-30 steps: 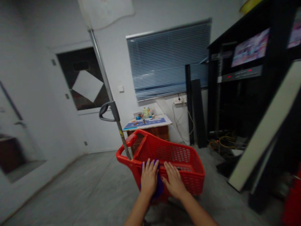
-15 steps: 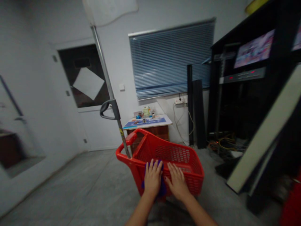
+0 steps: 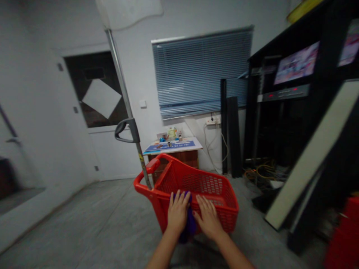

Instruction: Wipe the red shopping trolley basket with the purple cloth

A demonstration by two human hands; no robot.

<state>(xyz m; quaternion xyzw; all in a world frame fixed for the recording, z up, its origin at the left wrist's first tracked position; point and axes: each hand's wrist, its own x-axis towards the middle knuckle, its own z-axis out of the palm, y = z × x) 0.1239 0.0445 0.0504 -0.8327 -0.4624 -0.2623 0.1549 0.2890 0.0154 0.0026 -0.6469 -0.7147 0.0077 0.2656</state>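
Note:
A red plastic shopping cart [image 3: 193,181] with slotted basket walls stands in front of me. My left hand [image 3: 178,213] holds a purple cloth [image 3: 190,224] against the cart's near side, its fingers stretched over the top rim. Part of the cloth hangs below the palm, and the rest is hidden under the hand. Just to the right, my right hand [image 3: 208,216] lies on the same rim with fingers extended and nothing visible in it. A metal pole with a grey D-shaped handle [image 3: 127,130] rises beside the cart's push bar.
Behind the cart, a small table [image 3: 174,145] carries a printed board and small items. Dark panels [image 3: 234,136] lean near the blinds. On the right, a pale board [image 3: 311,160] slants by a black rack, with cables [image 3: 265,170] on the floor. A white door [image 3: 114,157] is at left.
The view has shifted slightly, so the scene sits a little further left. The purple cloth now shows less left of my left hand and more below its palm. Both hands stay at the rim.

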